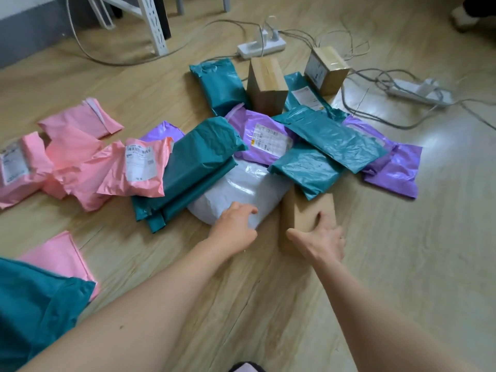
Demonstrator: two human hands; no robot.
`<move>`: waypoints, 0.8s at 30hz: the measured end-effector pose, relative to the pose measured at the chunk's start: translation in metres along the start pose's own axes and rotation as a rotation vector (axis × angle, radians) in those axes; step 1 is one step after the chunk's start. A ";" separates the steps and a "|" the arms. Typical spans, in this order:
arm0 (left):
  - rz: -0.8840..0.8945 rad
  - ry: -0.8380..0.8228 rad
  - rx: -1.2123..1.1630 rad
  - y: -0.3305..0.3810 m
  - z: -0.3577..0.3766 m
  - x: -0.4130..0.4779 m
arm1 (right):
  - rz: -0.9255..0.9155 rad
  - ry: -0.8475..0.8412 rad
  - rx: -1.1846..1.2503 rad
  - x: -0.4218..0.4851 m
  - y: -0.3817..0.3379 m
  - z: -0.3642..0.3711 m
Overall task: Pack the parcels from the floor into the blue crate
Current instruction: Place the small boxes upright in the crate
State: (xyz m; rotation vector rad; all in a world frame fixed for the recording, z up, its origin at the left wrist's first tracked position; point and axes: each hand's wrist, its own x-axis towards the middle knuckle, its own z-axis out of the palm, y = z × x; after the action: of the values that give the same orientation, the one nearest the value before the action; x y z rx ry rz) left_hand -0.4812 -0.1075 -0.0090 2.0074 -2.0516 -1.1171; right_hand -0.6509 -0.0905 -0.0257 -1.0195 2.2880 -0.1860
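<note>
The left hand [236, 224] lies on the near edge of a white parcel [241, 183], fingers curled over the top and thumb against the rim, gripping it. How far the thumb reaches underneath is hidden. The right hand [319, 240] holds the near end of a small cardboard box [308, 210] just right of the white parcel, with the thumb spread to the left and the fingers bent over the box's top. The box's near face is covered by the hand.

Both parcels lie on the wooden floor [402, 237] at the near edge of a heap. The white parcel's far part is buried under a teal stack [198, 162] on the left and a labelled purple parcel [263, 135] behind. Right of these, two teal parcels [335, 135] overlap, partly covering a purple bag [394, 167].

Pink parcels [134, 167] spread to the left, the outermost cut off by the frame; their label print is too blurred to read. At the near left, a teal bag [35, 312] cut off by the frame lies over a pink one [61, 259].

Farther off stand two cardboard boxes [265, 84] [326, 69], then two power strips [261, 48] [418, 92] with tangled cables. A white furniture frame [153, 22] is cropped at the top. A dark shape at the bottom edge [247, 367] cannot be made out.
</note>
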 end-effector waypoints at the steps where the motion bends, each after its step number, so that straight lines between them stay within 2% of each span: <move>1: -0.033 0.010 -0.012 -0.005 -0.003 -0.007 | 0.002 -0.016 -0.004 -0.005 0.002 -0.003; 8: -0.136 0.109 -0.079 -0.008 -0.045 -0.068 | -0.083 -0.229 0.088 -0.070 -0.016 -0.030; 15: -0.213 0.236 -0.161 -0.017 -0.101 -0.134 | -0.190 -0.465 0.225 -0.132 -0.083 -0.072; 19: -0.262 0.365 -0.306 -0.039 -0.140 -0.177 | -0.237 -0.630 0.249 -0.178 -0.127 -0.087; 24: -0.356 0.535 -0.535 -0.091 -0.189 -0.241 | -0.283 -0.674 0.253 -0.243 -0.175 -0.075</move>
State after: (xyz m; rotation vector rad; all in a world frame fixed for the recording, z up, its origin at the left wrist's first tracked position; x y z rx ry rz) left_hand -0.2713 0.0330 0.1863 2.1068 -1.0406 -0.8995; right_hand -0.4618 -0.0474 0.2144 -1.0663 1.4744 -0.2027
